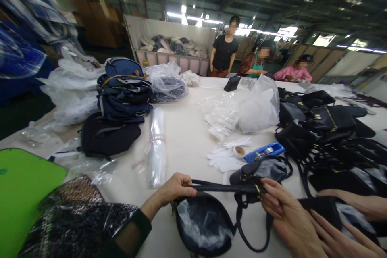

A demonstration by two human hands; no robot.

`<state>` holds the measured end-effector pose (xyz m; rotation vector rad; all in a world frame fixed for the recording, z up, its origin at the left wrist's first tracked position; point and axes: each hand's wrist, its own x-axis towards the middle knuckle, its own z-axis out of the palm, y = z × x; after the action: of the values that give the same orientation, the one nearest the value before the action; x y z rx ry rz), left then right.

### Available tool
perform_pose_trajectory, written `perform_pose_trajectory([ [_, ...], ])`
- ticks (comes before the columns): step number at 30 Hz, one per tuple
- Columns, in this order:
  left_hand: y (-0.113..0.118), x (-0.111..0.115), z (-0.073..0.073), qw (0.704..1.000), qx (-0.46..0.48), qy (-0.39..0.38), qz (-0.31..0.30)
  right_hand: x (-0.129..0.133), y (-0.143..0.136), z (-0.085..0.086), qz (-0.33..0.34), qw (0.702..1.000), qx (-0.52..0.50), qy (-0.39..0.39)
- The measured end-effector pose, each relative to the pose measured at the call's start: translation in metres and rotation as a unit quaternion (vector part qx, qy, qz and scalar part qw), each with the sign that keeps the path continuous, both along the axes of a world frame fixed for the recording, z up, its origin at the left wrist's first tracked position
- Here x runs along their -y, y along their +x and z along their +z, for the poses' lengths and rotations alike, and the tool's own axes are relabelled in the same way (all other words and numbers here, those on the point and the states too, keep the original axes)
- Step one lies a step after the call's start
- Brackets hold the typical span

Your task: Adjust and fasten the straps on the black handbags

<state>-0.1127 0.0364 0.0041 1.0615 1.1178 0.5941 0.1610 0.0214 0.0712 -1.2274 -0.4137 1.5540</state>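
A small black rounded handbag [223, 234] lies on the table in front of me, plastic film [199, 225] bunched across it. Its dark strap [223, 188] is stretched level above the bag between my two hands. My left hand [177, 189] pinches the strap's left end, thumb on top. At the other end, my right hand [282, 209] grips the strap beside a gold buckle [258, 192]. A loose loop of strap [256, 249] hangs just left of my right wrist. Right behind the taut strap sits another black bag [256, 169] with plastic on it.
At right, another person's hands [341, 231] touch a black bag [320, 205]. Many black handbags [332, 117] pile up behind. A blue tape dispenser [264, 152], white gloves [223, 161], a plastic roll [157, 149] and stacked blue backpacks [123, 92] lie farther back. Several people stand or sit beyond.
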Motion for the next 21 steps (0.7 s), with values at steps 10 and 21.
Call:
perform_pose_trajectory([
  [10, -0.017, 0.008, -0.012, 0.998, 0.027, 0.051, 0.007, -0.013, -0.007, 0.020, 0.014, 0.997, 0.064, 0.050],
  [21, -0.003, 0.020, -0.042, 0.968, -0.124, 0.190, 0.105, -0.025, -0.046, 0.059, 0.100, 0.981, 0.118, 0.117],
])
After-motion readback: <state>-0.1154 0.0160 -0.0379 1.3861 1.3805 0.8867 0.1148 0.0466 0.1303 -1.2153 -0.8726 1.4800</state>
